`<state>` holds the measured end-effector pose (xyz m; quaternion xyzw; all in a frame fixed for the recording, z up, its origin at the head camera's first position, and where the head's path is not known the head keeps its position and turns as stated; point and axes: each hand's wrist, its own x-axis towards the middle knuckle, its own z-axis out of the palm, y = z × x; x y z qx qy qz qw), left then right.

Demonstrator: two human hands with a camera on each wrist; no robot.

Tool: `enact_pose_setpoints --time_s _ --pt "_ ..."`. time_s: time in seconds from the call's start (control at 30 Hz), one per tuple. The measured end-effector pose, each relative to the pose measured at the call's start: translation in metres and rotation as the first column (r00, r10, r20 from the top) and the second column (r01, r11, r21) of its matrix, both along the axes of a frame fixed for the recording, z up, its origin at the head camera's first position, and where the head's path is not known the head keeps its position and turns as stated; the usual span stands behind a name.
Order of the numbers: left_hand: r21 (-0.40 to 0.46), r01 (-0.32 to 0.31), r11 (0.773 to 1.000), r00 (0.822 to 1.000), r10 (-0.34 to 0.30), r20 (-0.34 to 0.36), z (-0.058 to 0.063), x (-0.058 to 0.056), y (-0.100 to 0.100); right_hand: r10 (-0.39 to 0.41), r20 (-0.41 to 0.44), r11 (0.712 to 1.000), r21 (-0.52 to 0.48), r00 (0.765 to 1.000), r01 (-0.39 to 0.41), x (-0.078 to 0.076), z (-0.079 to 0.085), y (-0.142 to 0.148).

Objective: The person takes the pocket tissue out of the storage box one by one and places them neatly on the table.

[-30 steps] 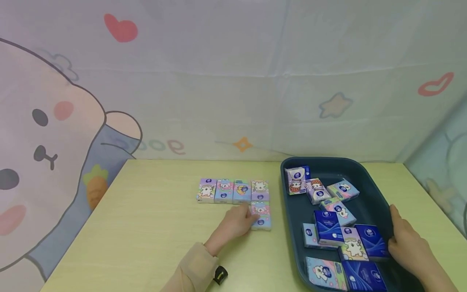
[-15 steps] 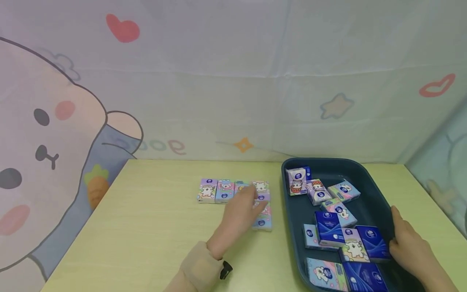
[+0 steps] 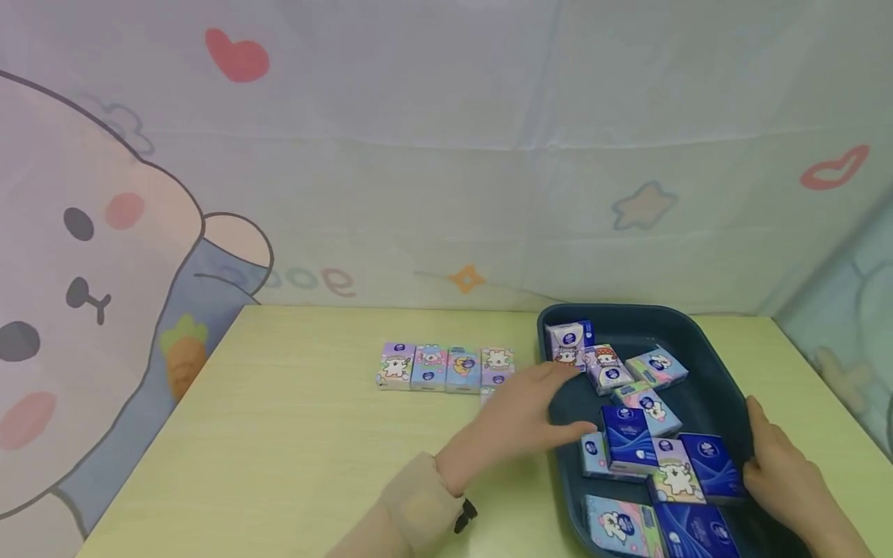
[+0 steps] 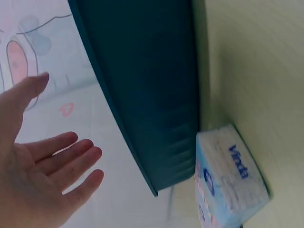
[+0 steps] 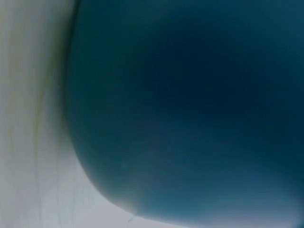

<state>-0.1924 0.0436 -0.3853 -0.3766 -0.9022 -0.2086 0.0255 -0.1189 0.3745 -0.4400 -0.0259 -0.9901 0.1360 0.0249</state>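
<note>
My left hand [image 3: 512,411] is over the left edge of the dark teal tray [image 3: 718,380], fingers spread, nothing held. The left wrist view shows its bare palm [image 4: 33,185] beside the tray wall [image 4: 142,80]. On the table, several pastel cartoon tissue packs [image 3: 429,367] stand in a tight row. Below the row's right end, another pack [image 3: 486,394] is mostly hidden by my left hand; a pack marked Vinda [image 4: 232,175] shows in the left wrist view. My right hand [image 3: 791,473] holds the tray's right rim, thumb over the edge.
Inside the tray lie loose cartoon packs [image 3: 607,369] and dark blue packs [image 3: 628,440], some overlapping. The pale wooden table [image 3: 279,449] meets a printed cloth backdrop [image 3: 391,194] at its far edge.
My left hand has let go of the pack below the row and moved right to the tray, its fingers spreading. My right hand has stayed at the rim.
</note>
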Motion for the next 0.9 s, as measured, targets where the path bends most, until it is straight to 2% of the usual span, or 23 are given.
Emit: enact_pose_setpoints --time_s 0.17,0.37,0.47,0.6,0.9 --pt "-0.115 0.120 0.986 0.992 -0.123 -0.013 -0.006 0.001 0.015 -0.001 -0.005 1.000 0.000 1.000 0.001 0.000 0.001 -0.001" --pt "-0.233 0.176 0.956 0.984 -0.179 0.006 -0.014 0.002 0.034 0.000 -0.031 1.000 0.001 1.000 0.000 0.000 0.000 -0.001" --pt "-0.270 0.183 0.945 0.983 -0.184 0.024 -0.016 0.003 0.043 -0.005 -0.033 1.000 0.003 0.999 0.005 0.000 -0.001 -0.001" --pt "-0.279 0.170 0.945 0.985 -0.164 0.045 -0.019 0.003 0.052 -0.011 -0.021 1.000 0.004 1.000 0.011 0.000 -0.001 -0.001" --pt "-0.276 0.110 0.955 0.993 -0.116 -0.003 -0.024 0.000 0.062 -0.015 -0.012 1.000 0.003 1.000 0.015 0.000 0.000 -0.001"
